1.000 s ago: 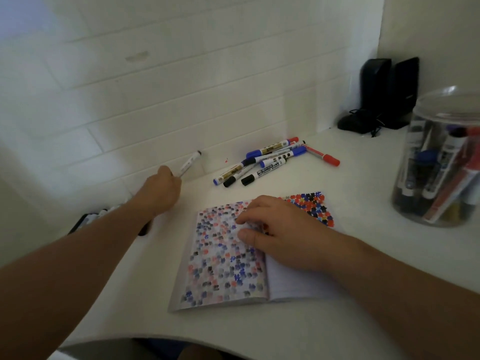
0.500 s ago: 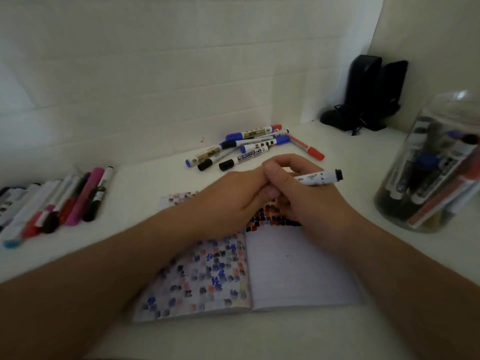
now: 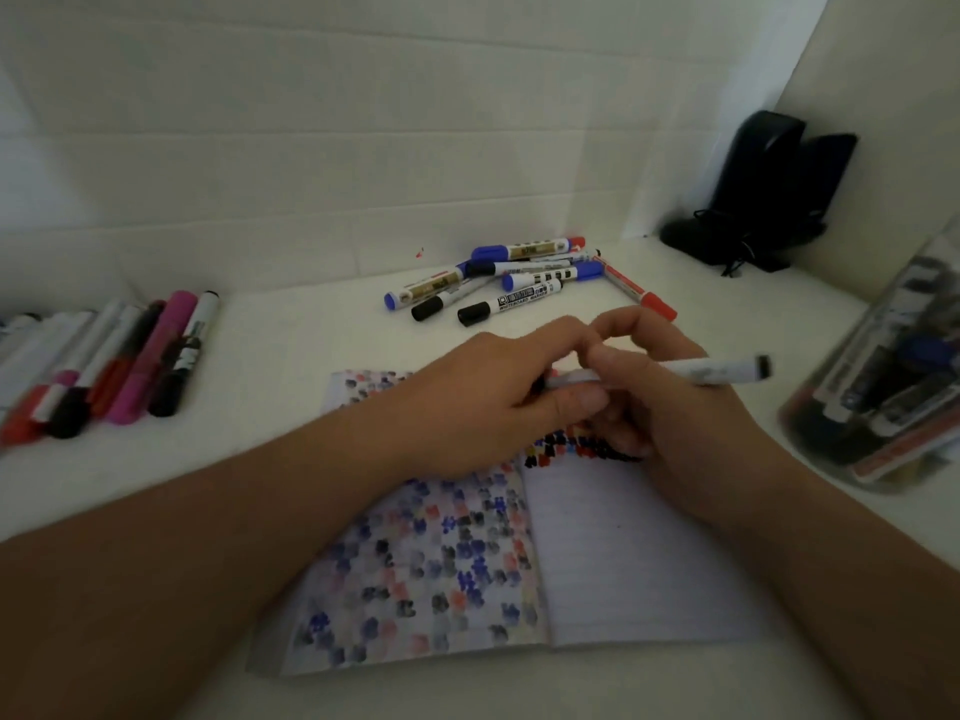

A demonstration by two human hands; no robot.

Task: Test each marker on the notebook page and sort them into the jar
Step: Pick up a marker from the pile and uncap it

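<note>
Our left hand (image 3: 483, 402) pinches the cap end, our right hand (image 3: 670, 407) grips the white black-tipped marker (image 3: 722, 370) — a sudden uncapping could streak ink off the open lined notebook (image 3: 623, 563).

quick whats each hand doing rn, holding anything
Left hand: grip closed on the cap end of the white marker.
Right hand: grip closed round the same marker's barrel, above the notebook.
</note>
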